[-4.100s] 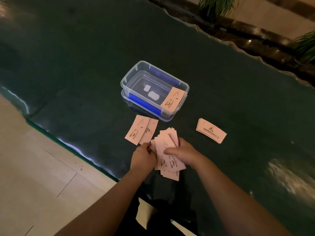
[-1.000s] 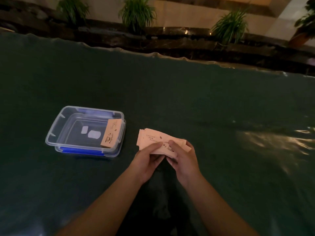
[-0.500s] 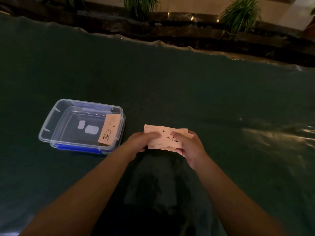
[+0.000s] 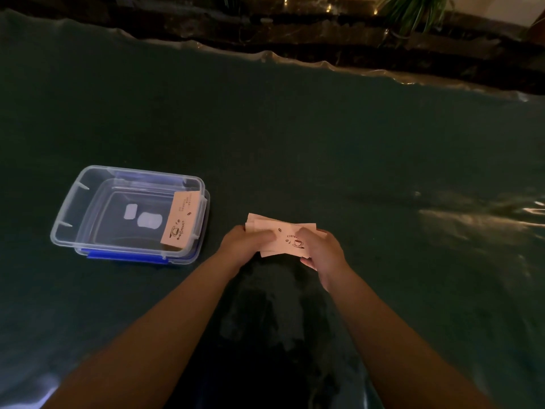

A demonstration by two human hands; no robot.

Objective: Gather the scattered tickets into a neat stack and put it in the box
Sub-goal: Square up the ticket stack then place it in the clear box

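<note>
Two bare forearms reach over a dark green table (image 4: pixel 324 143), the left hand (image 4: pixel 247 246) and right hand (image 4: pixel 321 255) each gripping an end of a loose stack (image 4: pixel 283 236) of pink tickets. The stack is held just above the table, long axis running left to right, a coffee-cup print facing up and its edges not squared. To the left, well apart, sits a clear box (image 4: pixel 73 202) with blue clips; one ticket (image 4: pixel 180 221) leans against its right wall. Beyond the table's wavy far edge, a dark stone ledge (image 4: pixel 324 31) carries a plant (image 4: pixel 410 10) in dim light.
</note>
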